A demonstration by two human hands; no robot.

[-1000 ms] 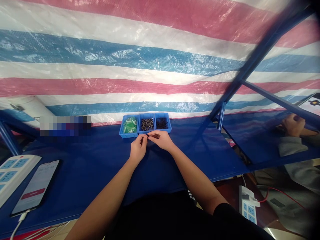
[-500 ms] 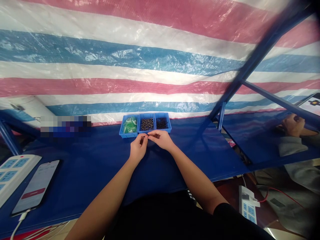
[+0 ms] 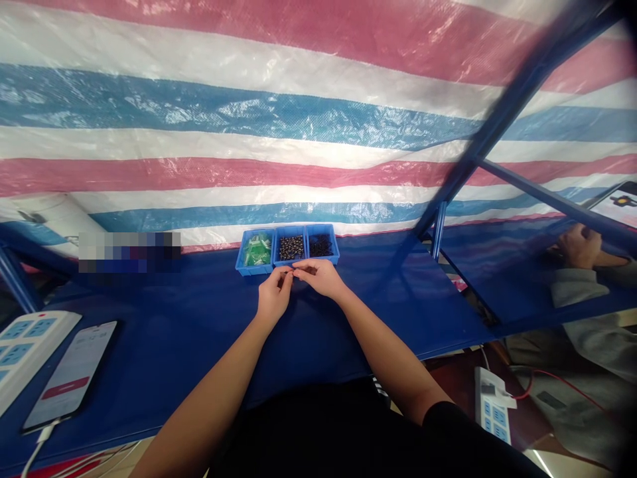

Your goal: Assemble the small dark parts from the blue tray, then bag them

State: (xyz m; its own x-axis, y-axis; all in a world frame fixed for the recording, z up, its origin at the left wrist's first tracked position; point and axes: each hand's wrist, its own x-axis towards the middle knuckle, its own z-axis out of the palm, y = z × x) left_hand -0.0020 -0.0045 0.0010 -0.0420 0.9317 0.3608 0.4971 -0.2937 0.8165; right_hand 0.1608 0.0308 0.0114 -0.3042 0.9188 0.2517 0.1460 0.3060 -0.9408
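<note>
Blue parts tray (image 3: 255, 271) behind hands (image 3: 321, 279)

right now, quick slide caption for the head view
Left hand and right hand pinch a small dark part near three blue bins

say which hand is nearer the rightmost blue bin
Right hand, just in front of the rightmost blue bin; the left hand sits further left, in front of the middle bin.

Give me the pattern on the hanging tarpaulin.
The tarpaulin has wide red, white and blue stripes, best in the head view.
</note>
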